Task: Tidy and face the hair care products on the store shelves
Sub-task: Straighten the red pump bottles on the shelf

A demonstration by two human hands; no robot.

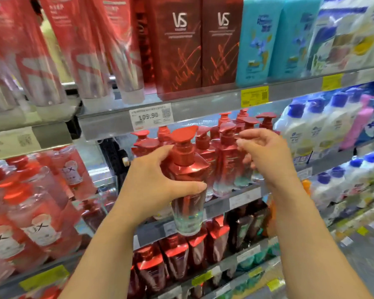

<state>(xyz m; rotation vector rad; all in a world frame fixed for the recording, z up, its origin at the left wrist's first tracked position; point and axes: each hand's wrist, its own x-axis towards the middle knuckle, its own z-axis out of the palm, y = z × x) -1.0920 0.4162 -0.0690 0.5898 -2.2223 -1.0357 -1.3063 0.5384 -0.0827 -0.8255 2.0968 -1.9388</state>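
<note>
Store shelving fills my view, packed with hair care. Farthest left stand pink clear-bodied bottles with round labels. Next, my left hand wraps the glossy red pump bottle with a clear base, holding it out in front of the grey metal shelf edge. I should turn its label outward, then set it upright at the front. My right hand hangs loosely curled, holding nothing, beside the row of matching red pump bottles, ready to straighten them.
</note>
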